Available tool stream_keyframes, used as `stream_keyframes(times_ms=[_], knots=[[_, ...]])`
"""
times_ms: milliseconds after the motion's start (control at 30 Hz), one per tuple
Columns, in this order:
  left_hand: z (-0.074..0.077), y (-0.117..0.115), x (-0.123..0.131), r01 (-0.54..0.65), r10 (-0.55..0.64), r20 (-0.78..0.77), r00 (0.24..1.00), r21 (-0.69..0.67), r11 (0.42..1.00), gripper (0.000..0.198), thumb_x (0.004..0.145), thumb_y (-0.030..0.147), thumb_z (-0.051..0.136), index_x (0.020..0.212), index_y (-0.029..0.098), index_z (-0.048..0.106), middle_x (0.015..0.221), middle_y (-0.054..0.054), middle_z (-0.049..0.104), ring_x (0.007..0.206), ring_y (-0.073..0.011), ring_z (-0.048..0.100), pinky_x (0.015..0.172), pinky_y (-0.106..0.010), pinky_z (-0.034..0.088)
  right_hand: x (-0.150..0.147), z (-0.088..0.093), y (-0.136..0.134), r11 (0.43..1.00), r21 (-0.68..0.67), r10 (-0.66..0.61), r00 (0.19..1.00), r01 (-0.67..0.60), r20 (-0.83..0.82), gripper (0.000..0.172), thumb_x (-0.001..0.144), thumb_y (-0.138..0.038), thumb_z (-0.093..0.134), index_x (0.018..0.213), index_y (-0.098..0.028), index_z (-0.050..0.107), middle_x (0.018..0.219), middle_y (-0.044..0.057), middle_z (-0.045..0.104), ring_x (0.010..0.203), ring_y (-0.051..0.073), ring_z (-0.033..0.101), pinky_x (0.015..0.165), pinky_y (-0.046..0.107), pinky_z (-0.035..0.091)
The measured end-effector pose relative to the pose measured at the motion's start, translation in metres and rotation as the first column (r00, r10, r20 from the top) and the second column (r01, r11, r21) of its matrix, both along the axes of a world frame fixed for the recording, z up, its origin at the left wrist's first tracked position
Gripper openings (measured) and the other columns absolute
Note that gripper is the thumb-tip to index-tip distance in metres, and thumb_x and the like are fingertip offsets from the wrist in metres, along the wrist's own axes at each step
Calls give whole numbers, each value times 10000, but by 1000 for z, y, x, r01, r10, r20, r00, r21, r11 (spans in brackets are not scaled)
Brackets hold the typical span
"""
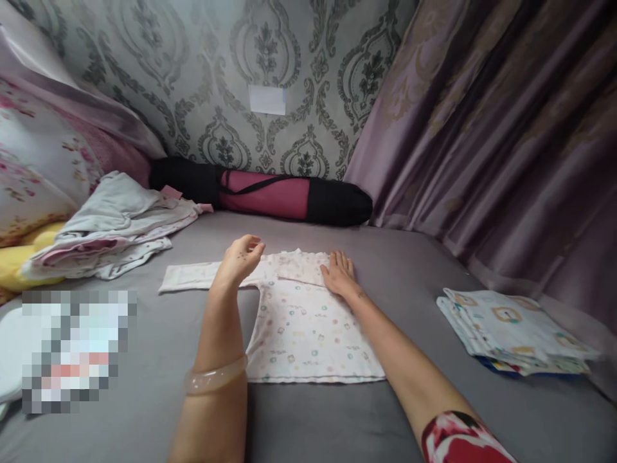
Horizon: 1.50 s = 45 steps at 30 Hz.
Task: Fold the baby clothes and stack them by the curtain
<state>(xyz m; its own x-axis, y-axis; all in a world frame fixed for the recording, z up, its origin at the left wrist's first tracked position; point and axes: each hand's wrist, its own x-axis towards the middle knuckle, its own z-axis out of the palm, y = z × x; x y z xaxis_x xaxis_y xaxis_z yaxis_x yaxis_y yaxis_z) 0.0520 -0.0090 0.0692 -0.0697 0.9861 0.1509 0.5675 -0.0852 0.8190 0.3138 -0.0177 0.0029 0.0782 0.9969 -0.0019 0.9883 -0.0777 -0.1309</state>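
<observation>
A small white baby shirt (308,334) with a pastel print lies flat on the grey sheet. Its left sleeve (186,276) stretches straight out to the side, while the other sleeve (303,269) is folded across the chest. Over the inner end of the outstretched sleeve hovers my left hand (243,257), fingers loosely curved with nothing visible in them; a pale bangle (216,376) circles that forearm. My right hand (340,273) rests flat on the shirt's upper right edge, fingers extended, touching the folded sleeve.
A pile of white and pink clothes (120,218) lies at the left beside a yellow item (45,251). Folded printed cloths (515,325) are stacked at the right. Along the wall lies a long pink and black bag (270,193). Purple curtains (482,128) hang at the right.
</observation>
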Motion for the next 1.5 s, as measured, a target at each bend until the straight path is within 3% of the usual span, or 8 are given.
stream_keyframes(times_ms=[100, 267, 500, 700, 933, 1133, 1367, 1500], knots=[[0, 0, -1, 9, -9, -16, 1000, -9, 1000, 381, 804, 372, 520, 1064, 130, 656, 1030, -131, 702, 932, -237, 657, 779, -309, 512, -28, 3, -7, 992, 65, 112, 994, -111, -18, 630, 971, -379, 259, 1494, -30, 220, 1576, 160, 148, 1456, 248, 73, 1164, 414, 1], [2, -3, -1, 23, -26, -47, 999, -59, 998, 424, 818, 401, 498, 1103, 121, 640, 1057, -130, 696, 922, -232, 662, 773, -300, 516, -78, 8, -13, 936, -8, 345, 924, -351, -167, 680, 973, -470, 224, 1502, -45, 199, 1583, 129, 127, 1461, 215, 40, 1167, 410, -25], [-4, 0, 1, 27, -37, -88, 995, -110, 994, 421, 823, 378, 491, 1110, 105, 634, 1057, -135, 695, 903, -220, 666, 759, -285, 514, -104, -1, -4, 916, 4, 389, 888, -401, -244, 650, 981, -477, 185, 1506, -96, 213, 1586, 113, 130, 1460, 203, 48, 1164, 426, -8], [-7, 1, 5, 6, -27, -147, 989, -144, 990, 396, 842, 343, 490, 1122, 105, 637, 1055, -131, 701, 921, -214, 663, 777, -272, 502, -107, -6, -3, 924, 13, 374, 894, -383, -247, 622, 984, -443, 195, 1504, -103, 225, 1588, 106, 131, 1461, 200, 27, 1162, 431, -31], [-17, 7, 26, 34, -45, -173, 984, -68, 997, 337, 863, 222, 452, 1108, 106, 652, 1051, -130, 706, 956, -208, 661, 847, -270, 474, -86, 16, 4, 909, -40, 381, 867, -415, -321, 628, 982, -413, 201, 1508, -69, 192, 1583, 123, 139, 1460, 207, 58, 1171, 413, 17], [-41, 8, 68, 230, -243, -237, 941, -82, 970, 401, 751, 45, 436, 1087, 106, 646, 1029, -133, 702, 966, -203, 643, 837, -276, 466, -75, 1, -9, 948, 31, 316, 932, -316, -176, 589, 962, -305, 279, 1476, -17, 262, 1569, 161, 177, 1456, 233, 92, 1170, 419, 19], [-76, 13, 78, 229, -165, -384, 908, 125, 965, 388, 723, 45, 443, 1070, 83, 612, 1004, -165, 662, 957, -232, 606, 862, -340, 459, -60, -4, 3, 932, 11, 342, 873, -361, -347, 569, 953, -270, 248, 1478, -51, 273, 1562, 130, 223, 1448, 193, 147, 1176, 391, 87], [-89, 15, 80, 330, -210, -461, 862, 197, 923, 464, 749, 20, 395, 1174, 86, 567, 1157, -169, 630, 1102, -229, 568, 953, -356, 431, -43, -9, 0, 963, 162, 257, 912, -215, -319, 555, 924, -202, 257, 1448, -33, 326, 1534, 149, 295, 1435, 184, 189, 1163, 344, 154]])
